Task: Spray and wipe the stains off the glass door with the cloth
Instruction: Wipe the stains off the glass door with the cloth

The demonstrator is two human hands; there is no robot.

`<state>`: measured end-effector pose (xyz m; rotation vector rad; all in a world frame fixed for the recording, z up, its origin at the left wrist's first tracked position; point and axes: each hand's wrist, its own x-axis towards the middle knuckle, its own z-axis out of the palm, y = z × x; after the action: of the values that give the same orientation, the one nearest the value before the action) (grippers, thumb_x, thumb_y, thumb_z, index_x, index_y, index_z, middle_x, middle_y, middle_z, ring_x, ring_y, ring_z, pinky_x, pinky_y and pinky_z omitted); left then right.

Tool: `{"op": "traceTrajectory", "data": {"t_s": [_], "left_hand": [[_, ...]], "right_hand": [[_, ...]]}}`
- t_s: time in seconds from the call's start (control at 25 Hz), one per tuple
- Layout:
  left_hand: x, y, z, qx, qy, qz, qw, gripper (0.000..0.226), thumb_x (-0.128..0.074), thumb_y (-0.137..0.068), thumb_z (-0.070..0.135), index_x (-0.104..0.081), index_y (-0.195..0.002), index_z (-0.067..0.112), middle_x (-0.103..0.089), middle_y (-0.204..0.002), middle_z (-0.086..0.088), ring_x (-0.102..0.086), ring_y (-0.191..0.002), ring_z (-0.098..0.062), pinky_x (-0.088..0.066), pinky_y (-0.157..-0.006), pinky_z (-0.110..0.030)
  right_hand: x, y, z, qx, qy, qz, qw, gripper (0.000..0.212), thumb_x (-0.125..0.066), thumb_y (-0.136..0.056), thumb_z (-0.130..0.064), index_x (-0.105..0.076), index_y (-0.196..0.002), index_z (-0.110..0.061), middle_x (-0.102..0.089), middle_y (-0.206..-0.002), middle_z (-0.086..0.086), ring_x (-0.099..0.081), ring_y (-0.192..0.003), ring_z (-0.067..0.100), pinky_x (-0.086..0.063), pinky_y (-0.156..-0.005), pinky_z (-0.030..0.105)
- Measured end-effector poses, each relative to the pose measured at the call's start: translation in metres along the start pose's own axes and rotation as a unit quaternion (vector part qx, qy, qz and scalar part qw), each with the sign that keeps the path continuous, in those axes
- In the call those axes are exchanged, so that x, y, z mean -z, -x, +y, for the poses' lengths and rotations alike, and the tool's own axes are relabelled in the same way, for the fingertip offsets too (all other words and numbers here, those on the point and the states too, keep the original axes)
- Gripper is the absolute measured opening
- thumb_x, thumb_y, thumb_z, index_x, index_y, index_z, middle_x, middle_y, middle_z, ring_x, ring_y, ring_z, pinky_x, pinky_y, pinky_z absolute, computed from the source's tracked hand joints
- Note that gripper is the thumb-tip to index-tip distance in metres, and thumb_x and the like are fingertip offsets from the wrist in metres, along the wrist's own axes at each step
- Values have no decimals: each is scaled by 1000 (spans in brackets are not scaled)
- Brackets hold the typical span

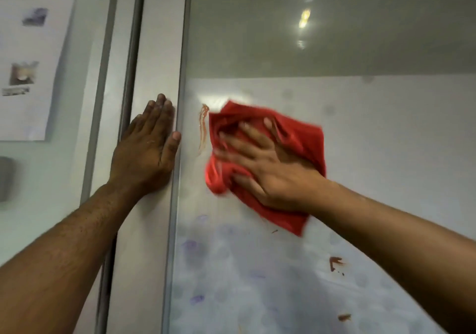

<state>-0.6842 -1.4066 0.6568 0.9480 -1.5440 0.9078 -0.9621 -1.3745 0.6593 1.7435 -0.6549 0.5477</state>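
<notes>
The glass door (360, 133) fills the right two thirds of the view. A red cloth (301, 138) is spread against the glass, and my right hand (260, 163) presses flat on it with fingers spread; both are motion-blurred. Just left of the cloth runs a long reddish-brown streak (203, 127). Smaller brown stains sit lower on the glass (334, 263), one near the bottom (343, 317). My left hand (146, 151) lies flat and empty on the pale door frame (154, 50), beside the glass edge. No spray bottle is in view.
A white paper sheet (28, 66) with small pictures hangs on the wall at the left. A grey object (6, 176) sits at the far left edge. A dark vertical strip (134, 50) runs along the frame. A ceiling light reflects in the upper glass (304, 18).
</notes>
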Motion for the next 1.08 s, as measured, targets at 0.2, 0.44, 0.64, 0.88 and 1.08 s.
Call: {"op": "traceTrajectory", "data": {"t_s": [0.2,0.44,0.64,0.88,1.08], "left_hand": [[-1,1,0,1,17,2,1000,65,-14,-100,49,-1,-158,23,2,-165,9,3,-151,-3,-6,-124,-31],[-1,1,-4,1,38,13,999,63,-18,-102,43,-3,-159,22,-5,-166,8,-1,-150,-1,-9,-123,-30],[1,2,-4,-4,37,4,999,62,-20,-102,41,-4,-159,20,-5,-166,8,-1,-150,-3,-11,-124,-32],[3,-1,-4,2,97,25,995,60,-24,-103,39,-7,-159,25,-3,-160,27,-14,-147,0,-24,-118,-32],[17,-5,-6,26,131,0,991,55,-31,-105,26,-13,-156,35,-2,-161,23,-33,-142,-9,-37,-100,-31]], "right_hand": [[33,-15,88,-208,30,67,975,59,-26,-96,-49,-20,-153,-33,-22,-161,-2,-17,-149,24,-11,-118,53],[8,-65,6,-75,7,15,997,56,-27,-101,-46,-18,-154,-33,-13,-163,-5,-5,-151,23,4,-120,48],[10,9,19,-44,-2,41,998,55,-34,-97,-42,-34,-149,-24,-36,-155,7,-25,-145,28,-1,-119,45],[17,-91,20,-225,14,54,973,61,-18,-95,-52,-19,-153,-34,-17,-163,-6,-11,-150,21,-1,-118,51],[-5,-13,-43,30,-38,-38,998,57,-25,-99,-47,-24,-153,-29,-18,-162,-1,-6,-150,23,11,-119,44]]}}
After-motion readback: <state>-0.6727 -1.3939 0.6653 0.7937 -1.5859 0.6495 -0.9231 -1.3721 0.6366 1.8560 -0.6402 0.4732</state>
